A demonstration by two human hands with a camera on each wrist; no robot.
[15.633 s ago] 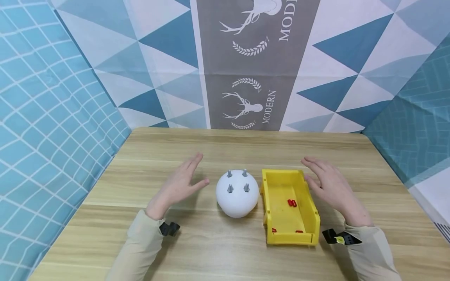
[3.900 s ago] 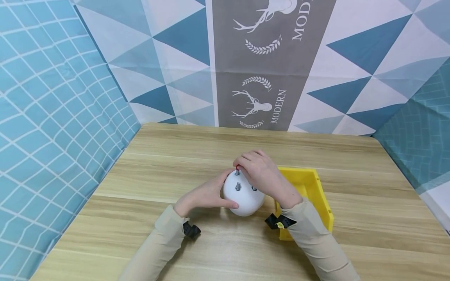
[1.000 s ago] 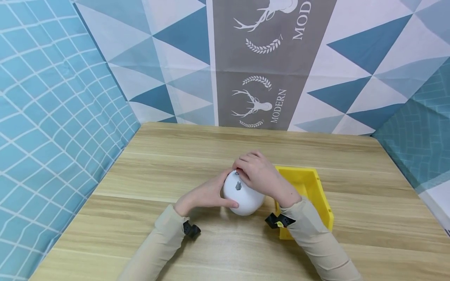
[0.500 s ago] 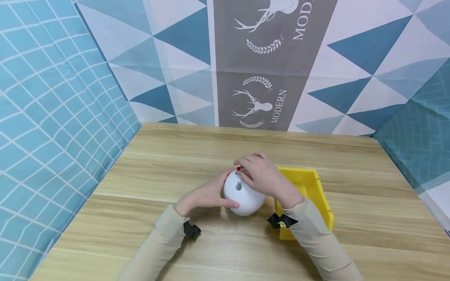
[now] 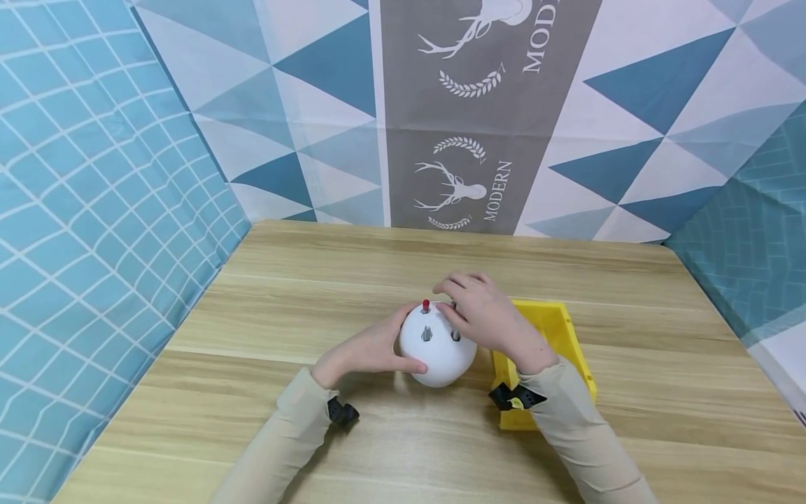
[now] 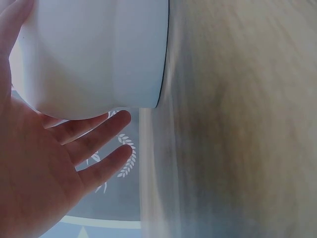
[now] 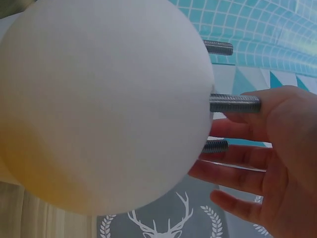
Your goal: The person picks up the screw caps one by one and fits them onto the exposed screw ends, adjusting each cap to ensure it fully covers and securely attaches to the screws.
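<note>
A white ball-shaped body [image 5: 437, 364] with a flat base stands on the table. My left hand [image 5: 371, 346] grips its left side, thumb in front and fingers behind. Several threaded metal bolts stick up from its top, among them the front-left bolt [image 5: 427, 334] and the front-right bolt [image 5: 455, 336]. On the back-left bolt sits a small red cap [image 5: 426, 304]. My right hand [image 5: 488, 315] hovers over the right-hand bolts, fingers loosely bent, with no cap visible in them. In the right wrist view its thumb is beside a bare bolt [image 7: 235, 103]; contact is unclear.
Right of the white body is a yellow bin [image 5: 576, 350], partly covered by my right forearm; its contents are hidden. The wooden table [image 5: 315, 273] meets a patterned cloth backdrop [image 5: 315, 140] at the back and a blue checked cloth [image 5: 94, 175] at left.
My right hand has moved off the back-left bolt, rightward, leaving the red cap there. My left hand keeps its grip. In the oldest frame, both hands were apart from the white body and all bolts were bare.
</note>
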